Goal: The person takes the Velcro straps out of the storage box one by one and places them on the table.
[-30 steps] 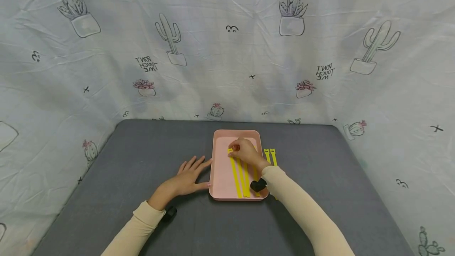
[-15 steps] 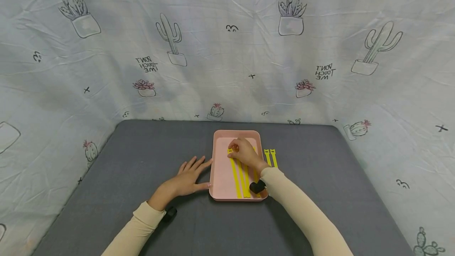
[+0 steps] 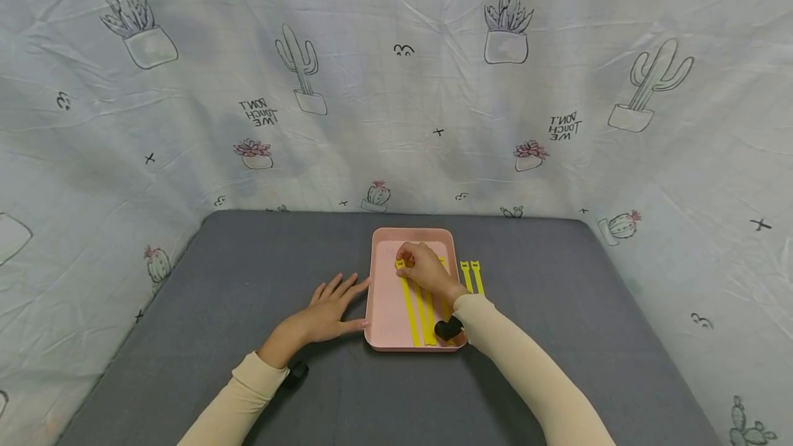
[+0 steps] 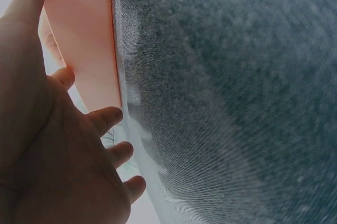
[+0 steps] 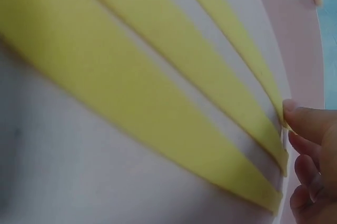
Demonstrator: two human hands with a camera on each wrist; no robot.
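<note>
Right hand over pink rectangular plastic tray, fingers curled, pinching far end of yellow flat strap. Strap lies in tray, long axis near-to-far, beside other yellow straps. Left hand flat, fingers straight, on grey cloth surface, thumb touching tray's left rim. Two more yellow straps on surface right of tray.

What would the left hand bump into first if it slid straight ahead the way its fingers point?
Probably the pink tray: the left hand lies flat beside it, fingers angled toward its left rim, almost touching.

grey table, cactus-print cloth backdrop
</note>
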